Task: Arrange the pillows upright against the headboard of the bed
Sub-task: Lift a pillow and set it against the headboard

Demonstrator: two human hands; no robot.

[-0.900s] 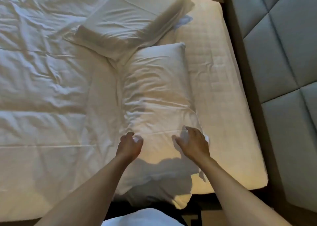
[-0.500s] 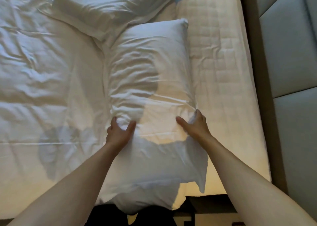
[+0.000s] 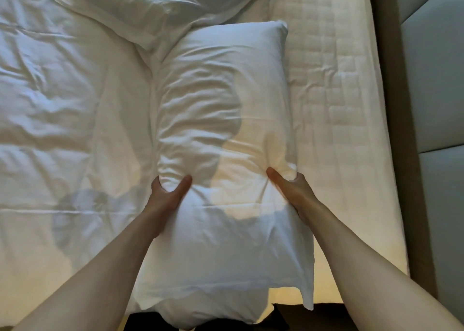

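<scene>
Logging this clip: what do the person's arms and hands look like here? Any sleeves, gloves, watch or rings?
Both forearms are bare all the way to the bottom edge of the picture; no sleeve shows. The left hand and the right hand are ungloved. No watch, bracelet or band shows at either wrist. No ring shows on the visible fingers, though most of them are buried in fabric, so that cannot be ruled out.

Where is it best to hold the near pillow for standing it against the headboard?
Probably at its two long side edges, as now: left hand and right hand pinch the near pillow from opposite sides. It lies flat and lengthwise, so it can swing toward the headboard.
</scene>
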